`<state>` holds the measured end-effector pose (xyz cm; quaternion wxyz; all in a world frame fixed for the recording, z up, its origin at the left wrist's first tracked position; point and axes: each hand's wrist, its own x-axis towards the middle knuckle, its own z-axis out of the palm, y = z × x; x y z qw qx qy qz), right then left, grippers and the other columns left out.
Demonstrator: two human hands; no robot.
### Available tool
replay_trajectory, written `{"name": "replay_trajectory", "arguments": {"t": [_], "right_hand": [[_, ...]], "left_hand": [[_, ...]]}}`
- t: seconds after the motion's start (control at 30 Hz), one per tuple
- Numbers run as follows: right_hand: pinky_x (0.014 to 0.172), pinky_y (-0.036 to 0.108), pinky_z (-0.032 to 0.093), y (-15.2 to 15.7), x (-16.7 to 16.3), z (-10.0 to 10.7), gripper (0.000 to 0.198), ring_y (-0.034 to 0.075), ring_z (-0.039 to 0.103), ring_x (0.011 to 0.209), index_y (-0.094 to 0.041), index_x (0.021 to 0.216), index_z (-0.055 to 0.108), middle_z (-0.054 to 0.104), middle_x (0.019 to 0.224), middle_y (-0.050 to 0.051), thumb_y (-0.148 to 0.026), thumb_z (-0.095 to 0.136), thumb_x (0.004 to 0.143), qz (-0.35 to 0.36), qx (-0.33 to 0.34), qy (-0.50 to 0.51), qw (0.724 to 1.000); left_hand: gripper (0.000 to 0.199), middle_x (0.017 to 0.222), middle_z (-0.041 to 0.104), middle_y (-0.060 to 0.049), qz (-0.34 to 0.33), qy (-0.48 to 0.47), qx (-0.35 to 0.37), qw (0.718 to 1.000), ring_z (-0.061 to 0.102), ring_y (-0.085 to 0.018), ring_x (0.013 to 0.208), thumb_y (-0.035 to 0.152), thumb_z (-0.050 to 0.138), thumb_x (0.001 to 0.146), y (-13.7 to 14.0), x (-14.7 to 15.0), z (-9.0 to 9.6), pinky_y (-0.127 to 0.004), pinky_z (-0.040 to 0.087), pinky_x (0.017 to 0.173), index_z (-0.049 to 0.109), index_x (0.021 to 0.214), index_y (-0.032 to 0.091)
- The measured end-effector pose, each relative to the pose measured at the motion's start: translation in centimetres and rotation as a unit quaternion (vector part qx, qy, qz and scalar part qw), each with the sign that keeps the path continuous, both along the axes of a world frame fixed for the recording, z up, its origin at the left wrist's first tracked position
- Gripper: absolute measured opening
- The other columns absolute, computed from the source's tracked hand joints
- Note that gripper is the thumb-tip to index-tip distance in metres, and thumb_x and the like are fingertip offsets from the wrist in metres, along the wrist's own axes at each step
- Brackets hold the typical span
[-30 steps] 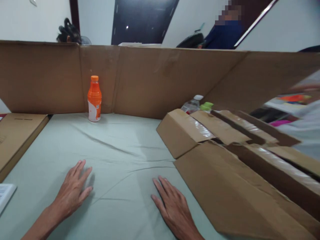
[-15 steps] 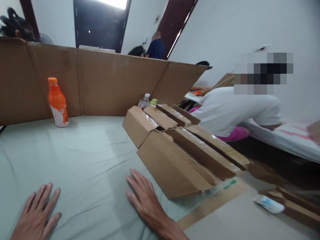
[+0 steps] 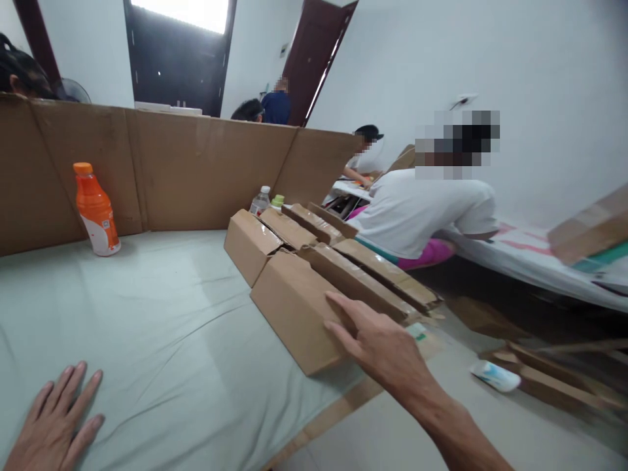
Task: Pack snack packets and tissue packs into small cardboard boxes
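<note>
A pale green cloth-covered tabletop (image 3: 171, 340) is spread beneath the bare left hand (image 3: 61, 425), whose fingers are splayed flat, and is bordered beyond the fingertips by a tall brown cardboard screen (image 3: 216, 176). Behind the parted, extended forefinger and thumb of the bare right hand (image 3: 387, 343), a row of brown cardboard boxes (image 3: 292, 314) is set; contact cannot be told. Beyond the left fingertips, an orange-and-white capped bottle (image 3: 98, 212) is stood upright.

Head-worn view, facing forward and down, close over the table (image 3: 191, 366)
</note>
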<state>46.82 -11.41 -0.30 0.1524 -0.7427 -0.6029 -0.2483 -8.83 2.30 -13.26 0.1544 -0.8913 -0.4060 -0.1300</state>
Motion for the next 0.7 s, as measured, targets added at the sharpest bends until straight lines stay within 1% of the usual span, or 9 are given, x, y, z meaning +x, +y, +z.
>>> {"name": "replay_trajectory", "arguments": {"t": [0.13, 0.23, 0.33, 0.4, 0.43, 0.5, 0.57, 0.63, 0.7], "right_hand": [[0.069, 0.036, 0.055, 0.3, 0.1, -0.1, 0.036, 0.024, 0.073, 0.077, -0.023, 0.128, 0.068, 0.078, 0.109, 0.009, -0.032, 0.052, 0.097, 0.019, -0.021, 0.009, 1.000], [0.072, 0.037, 0.055, -0.1, -0.4, -0.3, 0.038, 0.026, 0.074, 0.088, -0.022, 0.131, 0.064, 0.077, 0.113, 0.011, -0.035, 0.051, 0.098, 0.035, 0.011, 0.007, 0.999], [0.082, 0.042, 0.054, -1.3, -0.9, 0.3, 0.047, 0.032, 0.071, 0.110, -0.018, 0.139, 0.057, 0.070, 0.131, 0.017, -0.044, 0.052, 0.100, 0.035, 0.087, -0.021, 0.995], [0.086, 0.044, 0.053, -2.2, -1.3, 1.0, 0.049, 0.034, 0.069, 0.116, -0.019, 0.141, 0.055, 0.066, 0.137, 0.019, -0.048, 0.052, 0.101, 0.037, 0.117, -0.032, 0.992], [0.088, 0.044, 0.052, -2.6, -1.4, 1.4, 0.050, 0.034, 0.068, 0.117, -0.019, 0.142, 0.053, 0.065, 0.138, 0.020, -0.048, 0.052, 0.102, 0.041, 0.120, -0.032, 0.991], [0.091, 0.046, 0.052, -3.0, -1.6, 1.8, 0.057, 0.035, 0.067, 0.120, -0.017, 0.149, 0.047, 0.065, 0.139, 0.021, -0.050, 0.052, 0.102, 0.050, 0.117, -0.028, 0.991], [0.092, 0.046, 0.052, -2.7, -1.5, 1.7, 0.071, 0.036, 0.067, 0.119, -0.013, 0.156, 0.037, 0.066, 0.135, 0.023, -0.053, 0.054, 0.100, 0.057, 0.108, -0.013, 0.992], [0.087, 0.045, 0.054, -2.1, -1.2, 1.1, 0.078, 0.035, 0.070, 0.110, -0.011, 0.159, 0.031, 0.071, 0.126, 0.022, -0.051, 0.057, 0.098, 0.062, 0.090, 0.013, 0.994], [0.081, 0.045, 0.056, -1.5, -0.8, 0.3, 0.073, 0.034, 0.072, 0.097, -0.012, 0.158, 0.034, 0.074, 0.119, 0.019, -0.044, 0.058, 0.097, 0.060, 0.063, 0.042, 0.995]], "left_hand": [[0.057, 0.150, 0.058, -0.021, 0.012, -0.006, -0.008, 1.000, 0.059, -0.043, 0.133, 0.047, 0.038, 0.099, 0.2, 0.0, 0.4, -0.061, 0.045, 0.107, 0.071, 0.136, 0.018], [0.057, 0.149, 0.057, -0.027, 0.003, -0.043, 0.011, 0.999, 0.059, -0.047, 0.132, 0.044, 0.039, 0.100, 0.0, 1.7, 1.4, -0.062, 0.053, 0.098, 0.069, 0.136, 0.012], [0.056, 0.159, 0.046, -0.023, -0.059, -0.095, -0.003, 0.994, 0.053, -0.043, 0.140, 0.040, 0.046, 0.101, -0.9, 6.2, 3.3, -0.057, 0.055, 0.101, 0.053, 0.151, 0.018], [0.059, 0.165, 0.040, -0.017, -0.098, -0.127, -0.056, 0.985, 0.050, -0.039, 0.144, 0.034, 0.049, 0.101, -1.8, 10.4, 4.9, -0.054, 0.054, 0.106, 0.041, 0.159, 0.026], [0.059, 0.167, 0.038, -0.015, -0.117, -0.146, -0.095, 0.978, 0.048, -0.037, 0.146, 0.031, 0.050, 0.101, -2.2, 12.8, 5.7, -0.054, 0.053, 0.108, 0.039, 0.159, 0.029], [0.062, 0.171, 0.030, -0.012, -0.159, -0.188, -0.221, 0.943, 0.039, -0.037, 0.152, 0.025, 0.052, 0.098, -2.6, 17.5, 7.4, -0.059, 0.045, 0.116, 0.039, 0.159, 0.033], [0.069, 0.172, 0.025, -0.012, -0.199, -0.241, -0.372, 0.874, 0.029, -0.038, 0.156, 0.022, 0.059, 0.093, -2.0, 22.2, 8.9, -0.064, 0.032, 0.122, 0.040, 0.159, 0.030], [0.077, 0.171, 0.026, -0.016, -0.219, -0.264, -0.409, 0.845, 0.026, -0.038, 0.157, 0.027, 0.067, 0.090, -0.2, 26.6, 10.1, -0.063, 0.028, 0.125, 0.036, 0.160, 0.024], [0.085, 0.170, 0.026, -0.021, -0.228, -0.293, -0.422, 0.827, 0.022, -0.040, 0.158, 0.028, 0.071, 0.088, 2.1, 30.7, 10.9, -0.062, 0.022, 0.127, 0.030, 0.162, 0.017]]}}
